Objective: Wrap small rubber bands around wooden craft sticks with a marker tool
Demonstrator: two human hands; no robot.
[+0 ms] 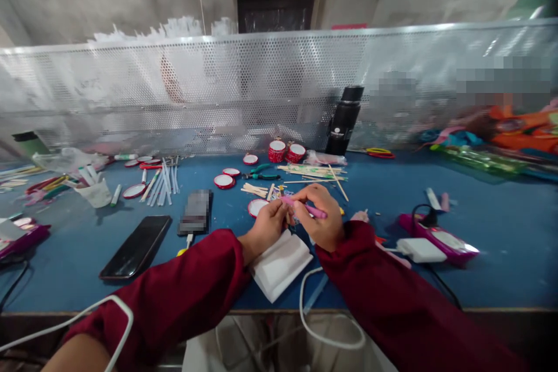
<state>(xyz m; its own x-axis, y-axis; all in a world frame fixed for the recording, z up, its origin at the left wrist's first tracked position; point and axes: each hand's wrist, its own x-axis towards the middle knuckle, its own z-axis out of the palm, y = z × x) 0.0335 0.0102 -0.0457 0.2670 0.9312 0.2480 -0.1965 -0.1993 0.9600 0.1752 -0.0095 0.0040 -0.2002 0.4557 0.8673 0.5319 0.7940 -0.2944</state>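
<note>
My left hand (pixel 268 225) and my right hand (pixel 320 218) meet above the blue table (pixel 501 226), both in dark red sleeves. Together they pinch a thin pink stick (pixel 305 206) that runs between them. My right hand's fingers curl over its right end, and my left hand's fingertips close on its left end. A white foam block (pixel 279 264) lies just under my left wrist. A red-rimmed round lid (pixel 256 207) sits beside my left hand.
Wooden sticks (pixel 311 172), several red lids, two red cups (pixel 285 151), green pliers (pixel 261 172), a black flask (pixel 344 119), two phones (pixel 137 246), white tubes (pixel 163 182), a pink glue gun with a white adapter (pixel 431 241). A perforated metal screen (pixel 218 87) closes the far edge.
</note>
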